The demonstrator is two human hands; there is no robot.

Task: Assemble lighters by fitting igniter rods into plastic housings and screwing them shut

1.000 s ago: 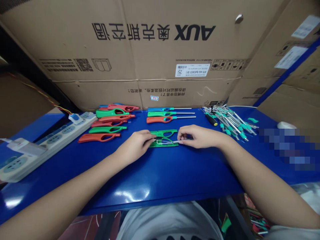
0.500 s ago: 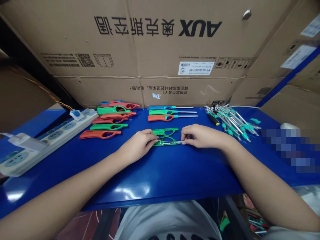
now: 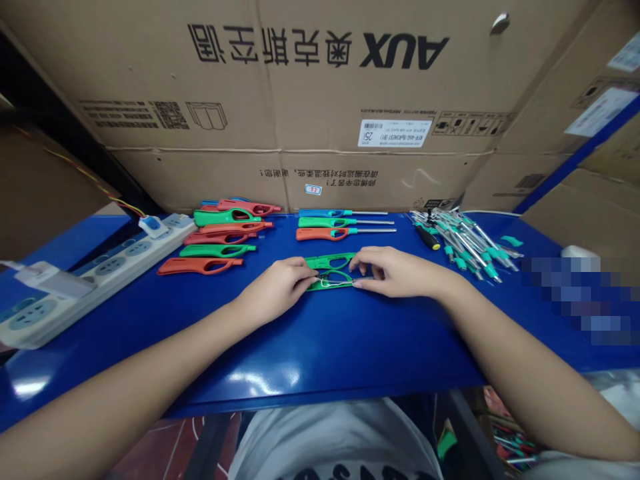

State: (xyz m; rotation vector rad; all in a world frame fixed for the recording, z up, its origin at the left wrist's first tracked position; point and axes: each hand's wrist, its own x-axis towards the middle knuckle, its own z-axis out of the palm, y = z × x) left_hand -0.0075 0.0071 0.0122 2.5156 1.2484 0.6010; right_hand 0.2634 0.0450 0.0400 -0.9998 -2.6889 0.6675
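Two green lighter handle halves lie on the blue table in front of me, their hollow insides facing up. The upper green half (image 3: 327,261) is behind the lower green half (image 3: 334,287), which has a thin white wire and small dark parts in it. My left hand (image 3: 286,285) pinches the left end of the lower half; its fingertips cover what sits there. My right hand (image 3: 393,272) is at the right ends of both halves. Its thumb and fingers are apart, the thumb by the lower half's tip, the index finger by the upper half's end.
Several coloured lighter handles (image 3: 200,266) lie left, beside a white power strip (image 3: 107,267). Three long-nosed lighters (image 3: 325,233) lie behind my hands. A pile of metal lighter tubes (image 3: 473,243) and a black-handled screwdriver (image 3: 427,238) are right. A cardboard wall (image 3: 300,133) stands behind.
My right thumb and fingers have spread apart and moved slightly left, off the metal piece at the lower half's right end. My left hand keeps its pinch in place.
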